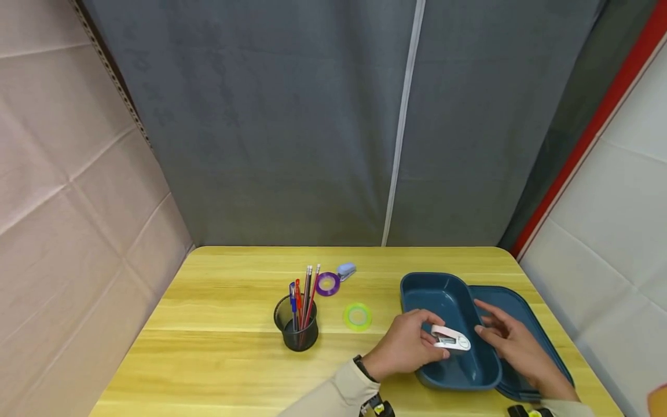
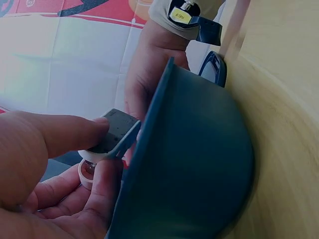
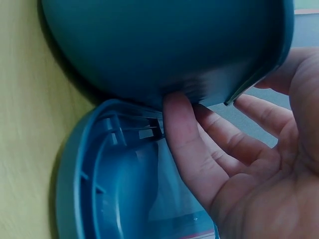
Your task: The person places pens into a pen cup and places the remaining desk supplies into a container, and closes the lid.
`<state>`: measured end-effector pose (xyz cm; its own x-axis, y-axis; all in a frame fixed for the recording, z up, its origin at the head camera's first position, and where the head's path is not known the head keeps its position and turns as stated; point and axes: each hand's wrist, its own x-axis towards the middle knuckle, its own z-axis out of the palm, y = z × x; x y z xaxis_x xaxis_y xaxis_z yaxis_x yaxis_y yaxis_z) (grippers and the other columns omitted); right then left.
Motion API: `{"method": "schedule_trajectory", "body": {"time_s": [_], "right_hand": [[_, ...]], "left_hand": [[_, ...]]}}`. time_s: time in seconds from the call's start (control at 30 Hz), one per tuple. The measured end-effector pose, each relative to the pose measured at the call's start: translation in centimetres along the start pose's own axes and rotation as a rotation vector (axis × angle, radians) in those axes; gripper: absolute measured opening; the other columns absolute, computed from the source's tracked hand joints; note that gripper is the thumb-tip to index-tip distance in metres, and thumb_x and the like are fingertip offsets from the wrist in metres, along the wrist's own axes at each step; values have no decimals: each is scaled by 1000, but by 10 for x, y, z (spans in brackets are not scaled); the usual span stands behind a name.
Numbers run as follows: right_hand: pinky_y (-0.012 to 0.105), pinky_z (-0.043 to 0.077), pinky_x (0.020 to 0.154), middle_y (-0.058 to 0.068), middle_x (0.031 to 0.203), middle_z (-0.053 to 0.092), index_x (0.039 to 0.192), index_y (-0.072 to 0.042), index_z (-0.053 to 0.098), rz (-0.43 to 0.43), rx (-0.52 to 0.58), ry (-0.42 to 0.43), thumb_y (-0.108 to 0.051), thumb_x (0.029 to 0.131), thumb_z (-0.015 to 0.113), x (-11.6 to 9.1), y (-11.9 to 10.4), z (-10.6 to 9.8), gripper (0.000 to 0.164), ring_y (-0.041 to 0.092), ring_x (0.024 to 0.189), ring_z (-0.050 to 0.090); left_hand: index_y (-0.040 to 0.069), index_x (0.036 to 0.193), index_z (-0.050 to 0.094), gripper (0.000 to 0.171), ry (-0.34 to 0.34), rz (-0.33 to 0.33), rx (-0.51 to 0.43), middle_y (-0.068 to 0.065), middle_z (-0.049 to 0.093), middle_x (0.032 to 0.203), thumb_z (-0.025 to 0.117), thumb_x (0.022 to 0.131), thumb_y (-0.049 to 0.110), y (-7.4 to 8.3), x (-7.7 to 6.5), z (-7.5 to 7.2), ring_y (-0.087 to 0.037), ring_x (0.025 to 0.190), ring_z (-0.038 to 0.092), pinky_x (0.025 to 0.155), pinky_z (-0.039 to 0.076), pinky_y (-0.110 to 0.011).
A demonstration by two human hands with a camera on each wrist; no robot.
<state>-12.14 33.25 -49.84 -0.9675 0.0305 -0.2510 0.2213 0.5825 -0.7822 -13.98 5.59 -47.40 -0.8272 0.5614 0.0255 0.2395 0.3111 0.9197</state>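
Note:
My left hand [image 1: 411, 341] pinches a small white-and-pink stapler [image 1: 451, 339] over the open dark blue box [image 1: 436, 377]. In the left wrist view, the grey underside of the stapler [image 2: 117, 130] shows between thumb and finger, close by the box rim [image 2: 149, 117]. At the box's right side, my right hand [image 1: 513, 341] holds the wall loosely, its thumb at the rim. Other fingers [image 3: 182, 124] lie along the outer wall [image 3: 149, 59] in the right wrist view. Beneath that hand rests the blue lid [image 1: 526, 310], partly covered by the box.
Left of the box stands a black mesh cup [image 1: 299, 339] with several pens and pencils. Between them lie a green tape roll [image 1: 348, 317], a purple tape roll [image 1: 321, 288] and a small light-blue stapler [image 1: 346, 269]. A grey curtain [image 1: 286, 127] hangs behind the wooden table [image 1: 208, 370].

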Motion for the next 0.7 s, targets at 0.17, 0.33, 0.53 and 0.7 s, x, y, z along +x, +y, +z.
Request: {"method": "schedule_trajectory", "body": {"time_s": [0.17, 0.33, 0.53, 0.7], "right_hand": [[34, 56, 68, 35, 154, 47, 168, -16, 28, -2, 0, -5, -38, 107, 63, 0, 0, 0, 73, 34, 122, 64], [35, 57, 69, 35, 155, 46, 168, -16, 28, 1, 8, -11, -38, 108, 63, 0, -1, 0, 73, 35, 124, 64], [35, 57, 69, 35, 155, 47, 168, -16, 28, -4, 22, -13, -38, 108, 62, -1, 0, 0, 73, 36, 126, 64], [34, 57, 68, 34, 155, 47, 168, -16, 29, -14, 20, -12, -38, 108, 62, -2, 0, 0, 72, 27, 119, 65]], "left_hand": [[15, 123, 72, 45, 16, 7, 54, 15, 60, 99, 92, 83, 16, -1, 4, 7, 9, 75, 60, 64, 54, -14], [14, 126, 72, 48, 22, 41, 137, 15, 57, 96, 92, 83, 20, -1, 7, 13, 11, 74, 58, 64, 52, -11], [16, 126, 71, 47, 22, 89, 253, 16, 55, 93, 92, 84, 26, 0, 6, 17, 12, 72, 54, 64, 48, -7], [15, 129, 69, 47, 13, 74, 239, 13, 61, 100, 90, 87, 25, 1, 6, 17, 13, 76, 55, 66, 49, -7]]}}
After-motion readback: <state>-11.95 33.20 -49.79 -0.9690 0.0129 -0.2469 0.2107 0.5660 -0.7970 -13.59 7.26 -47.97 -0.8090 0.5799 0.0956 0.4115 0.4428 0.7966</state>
